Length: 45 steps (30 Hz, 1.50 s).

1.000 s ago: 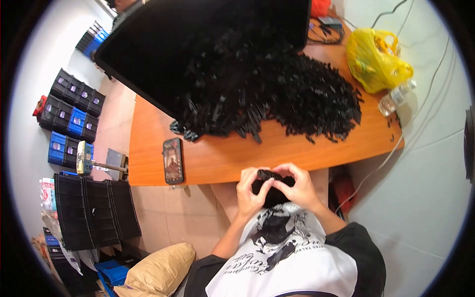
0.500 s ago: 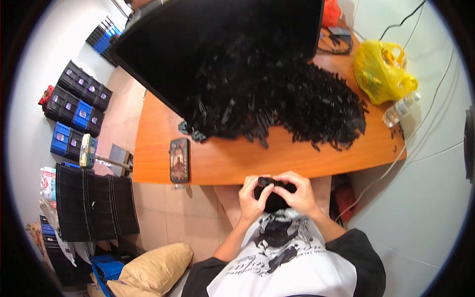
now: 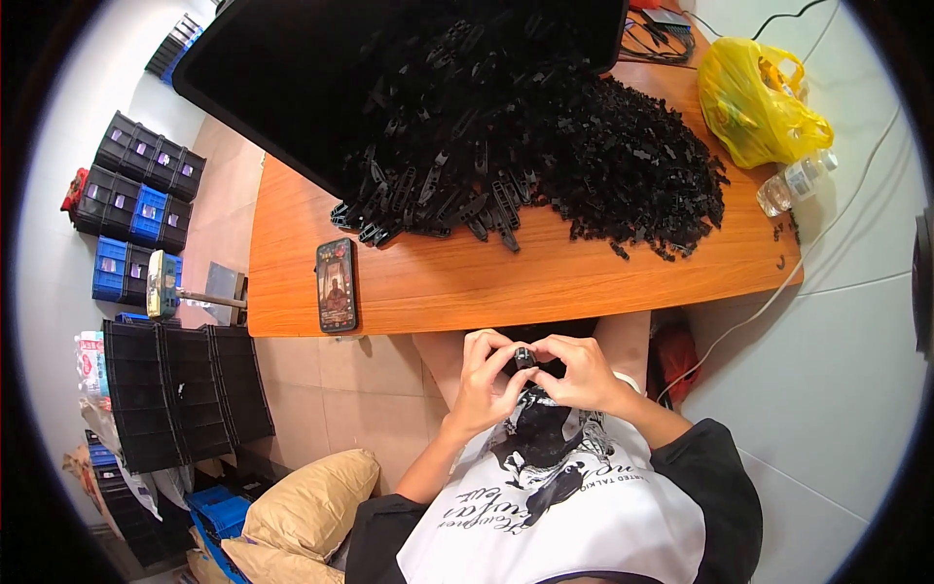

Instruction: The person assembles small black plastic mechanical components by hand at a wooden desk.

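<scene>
Between my two hands, over my lap at the table's front edge, is a small black plastic part (image 3: 525,358). The thumb and fingers of my left hand (image 3: 484,378) pinch it from one side. My right hand (image 3: 581,375) grips it from the other, fingertips curled round it. Its exact kind is too small to tell. Beyond my hands, a large heap of small black plastic pieces (image 3: 642,165) covers the table. Longer black slotted parts (image 3: 418,195) spill beside it from a big black tray (image 3: 282,88).
A phone (image 3: 337,287) with a lit screen lies on the wooden table (image 3: 467,292) at its left front. To the right are a yellow plastic bag (image 3: 759,107) and a clear bottle (image 3: 793,185). Black and blue crates (image 3: 146,214) and brown sacks (image 3: 306,506) stand left.
The view has shifted, so the table things appear slightly higher and more to the left. The black part has turned between my fingers and now shows its end; both hands keep hold.
</scene>
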Available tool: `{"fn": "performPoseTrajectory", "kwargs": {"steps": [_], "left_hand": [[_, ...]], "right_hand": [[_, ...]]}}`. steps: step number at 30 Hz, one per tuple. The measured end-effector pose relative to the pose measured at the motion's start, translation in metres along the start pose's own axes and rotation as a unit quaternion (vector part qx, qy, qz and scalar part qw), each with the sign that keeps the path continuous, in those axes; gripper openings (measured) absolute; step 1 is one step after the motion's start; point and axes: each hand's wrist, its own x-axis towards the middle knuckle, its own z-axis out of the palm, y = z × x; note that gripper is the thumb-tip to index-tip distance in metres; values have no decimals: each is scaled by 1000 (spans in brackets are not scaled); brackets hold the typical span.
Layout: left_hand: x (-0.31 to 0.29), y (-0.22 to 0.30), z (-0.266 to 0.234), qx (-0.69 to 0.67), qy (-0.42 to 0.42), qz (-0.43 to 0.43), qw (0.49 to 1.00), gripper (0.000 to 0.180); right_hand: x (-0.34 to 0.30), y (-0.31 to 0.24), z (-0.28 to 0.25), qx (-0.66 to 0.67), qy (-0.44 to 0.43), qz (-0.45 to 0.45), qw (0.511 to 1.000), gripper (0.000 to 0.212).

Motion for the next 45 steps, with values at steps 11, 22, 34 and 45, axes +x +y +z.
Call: {"fn": "performPoseTrajectory", "kwargs": {"steps": [11, 22, 34, 45], "left_hand": [[-6, -9, 13, -123, 25, -91, 988, 29], [82, -65, 45, 227, 158, -142, 950, 33], [53, -78, 44, 79, 214, -181, 956, 15], [22, -36, 29, -348, 153, -83, 921, 28]], "right_hand": [[1, 2, 3, 90, -10, 7, 996, 30], [-28, 68, 15, -204, 28, -112, 972, 29], [16, 118, -66, -253, 370, 69, 891, 11], [11, 23, -68, -53, 340, -106, 933, 17]]}}
